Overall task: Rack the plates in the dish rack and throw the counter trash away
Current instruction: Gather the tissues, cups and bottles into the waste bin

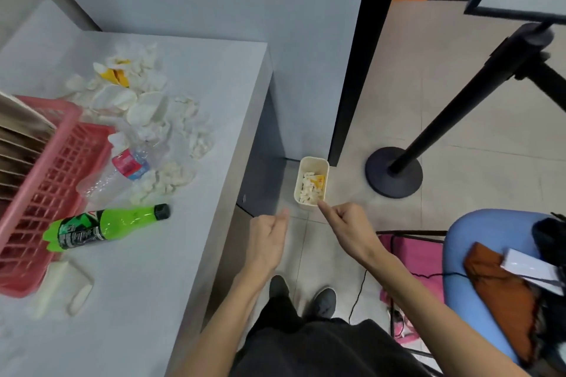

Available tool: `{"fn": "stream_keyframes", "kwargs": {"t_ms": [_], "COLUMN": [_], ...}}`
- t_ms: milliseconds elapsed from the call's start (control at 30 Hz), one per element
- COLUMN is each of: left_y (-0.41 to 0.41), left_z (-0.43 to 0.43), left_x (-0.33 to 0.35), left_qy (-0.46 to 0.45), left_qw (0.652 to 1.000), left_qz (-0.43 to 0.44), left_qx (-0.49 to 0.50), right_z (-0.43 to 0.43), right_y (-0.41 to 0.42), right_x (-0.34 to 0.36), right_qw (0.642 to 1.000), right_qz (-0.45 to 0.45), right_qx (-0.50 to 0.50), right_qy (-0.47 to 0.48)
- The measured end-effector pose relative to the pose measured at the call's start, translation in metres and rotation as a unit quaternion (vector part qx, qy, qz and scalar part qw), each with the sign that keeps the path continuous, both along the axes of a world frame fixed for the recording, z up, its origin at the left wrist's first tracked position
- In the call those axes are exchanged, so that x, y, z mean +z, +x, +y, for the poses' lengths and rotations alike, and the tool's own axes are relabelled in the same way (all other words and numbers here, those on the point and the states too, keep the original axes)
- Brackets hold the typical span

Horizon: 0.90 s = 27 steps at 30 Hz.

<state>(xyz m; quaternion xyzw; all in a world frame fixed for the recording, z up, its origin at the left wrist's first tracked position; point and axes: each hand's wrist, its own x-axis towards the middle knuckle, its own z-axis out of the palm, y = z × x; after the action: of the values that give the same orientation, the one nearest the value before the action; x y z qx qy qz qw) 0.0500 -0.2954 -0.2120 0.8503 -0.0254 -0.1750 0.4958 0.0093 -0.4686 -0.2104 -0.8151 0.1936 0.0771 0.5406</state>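
Observation:
A small cream trash bin (312, 162) stands on the floor by the counter's right end, with white scraps and a yellow wrapper inside. My left hand (268, 239) and my right hand (347, 231) hang over the floor just in front of the bin, both empty, fingers loosely curled; the right forefinger points toward the bin's near rim. On the grey counter (190, 223) lie crumpled white papers (147, 101), a yellow wrapper (116, 75), a clear water bottle (122, 168) and a green bottle (104, 228). A pink dish rack (52, 190) at the left holds several plates (18, 144).
A white object (61, 288) lies on the counter in front of the rack. A black stand with a round base (395, 173) rises right of the bin. A blue chair (477, 278) with cloth and a box sits at the right. Cables cross the floor tiles.

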Motion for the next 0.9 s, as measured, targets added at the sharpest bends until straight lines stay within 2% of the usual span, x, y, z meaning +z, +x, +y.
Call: {"fn": "stream_keyframes", "kwargs": {"t_ms": [100, 267, 433, 633, 900], "left_y": [0.016, 0.056, 0.105, 0.155, 0.192], "left_z": [-0.018, -0.049, -0.077, -0.101, -0.123], "left_x": [-0.013, -0.039, -0.084, -0.180, -0.331], "left_qy": [0.007, 0.031, 0.018, 0.083, 0.099], "left_qw": [0.999, 0.997, 0.992, 0.981, 0.982], "left_qz": [0.040, 0.056, 0.074, 0.095, 0.116], "left_qx": [-0.022, -0.051, -0.098, -0.149, -0.114], "right_z": [-0.013, -0.037, -0.066, -0.092, -0.101], "right_y": [0.009, 0.032, 0.066, 0.108, 0.132], "right_x": [-0.010, -0.036, -0.079, -0.170, -0.308], "right_qw": [1.000, 0.999, 0.997, 0.993, 0.989], "right_qz": [0.011, 0.036, 0.077, 0.110, 0.125], "right_qx": [-0.015, -0.028, -0.016, -0.028, -0.073], "right_qy": [-0.009, 0.000, -0.011, -0.020, -0.018]}}
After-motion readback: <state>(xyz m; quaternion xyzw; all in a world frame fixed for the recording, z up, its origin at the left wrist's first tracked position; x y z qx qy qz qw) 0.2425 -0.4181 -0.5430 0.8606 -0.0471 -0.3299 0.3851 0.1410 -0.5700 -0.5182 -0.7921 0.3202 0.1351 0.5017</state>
